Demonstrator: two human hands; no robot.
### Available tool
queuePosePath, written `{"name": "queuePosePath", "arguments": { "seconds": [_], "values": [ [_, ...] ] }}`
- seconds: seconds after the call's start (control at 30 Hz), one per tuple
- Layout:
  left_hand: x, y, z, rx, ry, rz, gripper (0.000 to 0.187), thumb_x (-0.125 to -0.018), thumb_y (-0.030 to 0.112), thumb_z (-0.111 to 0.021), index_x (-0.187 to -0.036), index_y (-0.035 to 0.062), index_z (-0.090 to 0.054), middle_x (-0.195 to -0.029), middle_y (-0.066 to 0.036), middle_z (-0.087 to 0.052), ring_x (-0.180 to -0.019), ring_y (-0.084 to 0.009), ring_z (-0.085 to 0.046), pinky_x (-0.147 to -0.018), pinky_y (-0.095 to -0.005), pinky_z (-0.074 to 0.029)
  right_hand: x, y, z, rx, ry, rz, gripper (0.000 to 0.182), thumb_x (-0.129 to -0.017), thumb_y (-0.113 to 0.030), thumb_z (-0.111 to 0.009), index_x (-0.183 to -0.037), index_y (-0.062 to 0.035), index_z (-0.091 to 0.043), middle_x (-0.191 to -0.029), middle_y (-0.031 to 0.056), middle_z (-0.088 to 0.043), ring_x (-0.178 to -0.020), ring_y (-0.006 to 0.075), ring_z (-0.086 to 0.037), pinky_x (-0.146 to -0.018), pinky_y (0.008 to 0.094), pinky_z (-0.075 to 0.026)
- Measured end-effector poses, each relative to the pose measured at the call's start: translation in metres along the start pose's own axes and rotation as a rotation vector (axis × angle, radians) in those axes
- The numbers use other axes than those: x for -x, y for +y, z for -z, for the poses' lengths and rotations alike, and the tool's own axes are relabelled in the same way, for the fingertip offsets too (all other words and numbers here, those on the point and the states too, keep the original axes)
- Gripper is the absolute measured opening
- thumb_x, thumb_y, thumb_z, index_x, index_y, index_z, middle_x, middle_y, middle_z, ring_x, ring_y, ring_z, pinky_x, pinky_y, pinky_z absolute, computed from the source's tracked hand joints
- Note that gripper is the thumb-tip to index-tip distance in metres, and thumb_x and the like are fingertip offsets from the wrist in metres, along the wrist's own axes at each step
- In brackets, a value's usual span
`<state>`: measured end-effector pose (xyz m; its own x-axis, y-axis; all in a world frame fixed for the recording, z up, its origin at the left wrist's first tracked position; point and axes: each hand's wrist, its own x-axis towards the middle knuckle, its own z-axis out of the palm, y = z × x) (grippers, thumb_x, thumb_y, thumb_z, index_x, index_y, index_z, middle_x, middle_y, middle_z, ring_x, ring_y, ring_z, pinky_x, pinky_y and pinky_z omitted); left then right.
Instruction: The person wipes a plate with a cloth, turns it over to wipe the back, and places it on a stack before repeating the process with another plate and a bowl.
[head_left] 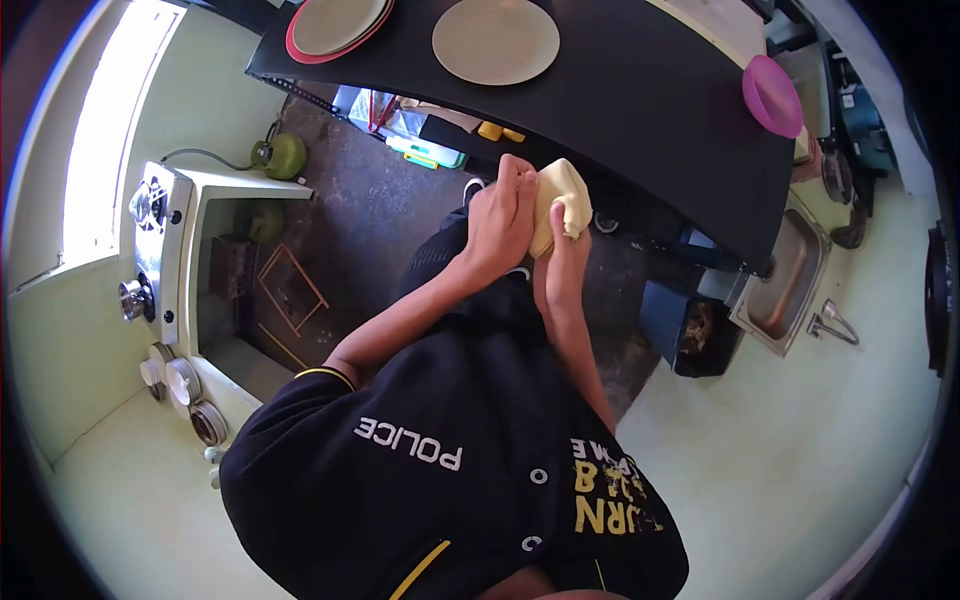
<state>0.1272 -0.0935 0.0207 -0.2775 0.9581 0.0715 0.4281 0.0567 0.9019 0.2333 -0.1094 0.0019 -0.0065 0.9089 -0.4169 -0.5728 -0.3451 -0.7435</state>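
Note:
A pale yellow folded cloth (562, 196) is held up in front of my body, near the edge of the black table. My right hand (567, 248) grips it from below, with the thumb pressed on its near side. On its left side, my left hand (500, 222) is closed, the curled fingers meeting the cloth's edge. Those fingertips are partly hidden.
On the black table (640, 90) lie a plate (496, 40), stacked plates (340, 22) and a pink bowl (772, 96). A stove (160, 250) and green gas cylinder (280, 157) stand left. At right are a sink (785, 275) and dark bin (665, 310).

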Motion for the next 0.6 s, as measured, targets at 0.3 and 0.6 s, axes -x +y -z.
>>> {"name": "queuePosePath", "arguments": {
  "seconds": [0.3,0.6],
  "values": [
    [-0.102,-0.068,0.062,-0.201,0.336,-0.151,0.039,-0.090,0.025,-0.083,-0.114,0.0014,-0.064,-0.109,-0.014,-0.063,-0.107,-0.0327,-0.062,-0.099,-0.0436,-0.048,-0.095,-0.061,-0.054,0.617,0.087,0.393,0.040,-0.101,-0.025,-0.076,-0.126,0.0042,-0.067,-0.110,0.0067,-0.072,-0.097,0.0122,-0.067,-0.086,0.0298,-0.053],
    [-0.192,-0.114,0.106,-0.433,0.060,-0.346,0.124,-0.066,0.056,-0.095,-0.161,0.0046,-0.036,-0.164,-0.021,-0.039,-0.157,-0.0392,-0.030,-0.129,-0.0527,-0.025,-0.241,-0.057,-0.161,1.210,-0.120,0.905,0.029,-0.099,-0.017,-0.069,-0.122,0.0000,-0.069,-0.111,0.0186,-0.074,-0.098,0.0358,-0.073,-0.086,0.0429,-0.057]
  ]
}}
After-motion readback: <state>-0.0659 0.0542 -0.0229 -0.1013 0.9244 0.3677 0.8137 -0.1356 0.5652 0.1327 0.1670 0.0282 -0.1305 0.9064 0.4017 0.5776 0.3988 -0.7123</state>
